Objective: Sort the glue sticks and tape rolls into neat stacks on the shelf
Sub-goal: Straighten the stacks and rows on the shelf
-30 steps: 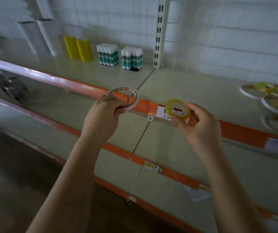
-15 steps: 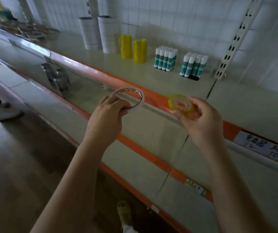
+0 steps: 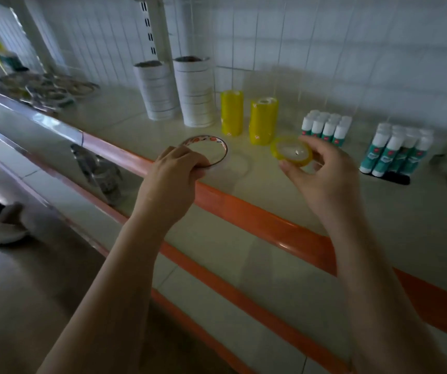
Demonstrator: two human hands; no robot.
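- While the head camera looks down over a shelf [image 3: 284,201] with an orange front edge, two bare forearms reach in from below.
- Left hand [image 3: 173,182]: fingers curled round the near rim of a wide, thin white roll [image 3: 218,149], which it holds over the shelf's front edge, tilted so its open centre shows.
- Right hand [image 3: 324,179]: thumb and fingertips pinch a small yellow roll [image 3: 292,152], held above the shelf, just in front of the yellow stacks.
- Toward the back of the shelf, from left to right: two tall white stacks [image 3: 179,90] of wide rolls stand side by side, the right one taller.
- Next come two yellow stacks [image 3: 248,117] of small rolls, close together but apart.
- Right of those stands a block of glue sticks [image 3: 326,129], white caps up, green labels.
- A second glue block [image 3: 397,151] stands further right, well apart from the first, beside a dark flat item I cannot identify.
- Far left on the same shelf lie loose rolls [image 3: 47,90], flat and overlapping, too blurred to count.
- White tiles [image 3: 324,36] form the wall behind, with slotted shelf uprights [image 3: 149,25] against it.
- Lower left, another person's shoe [image 3: 6,225] is on the floor.
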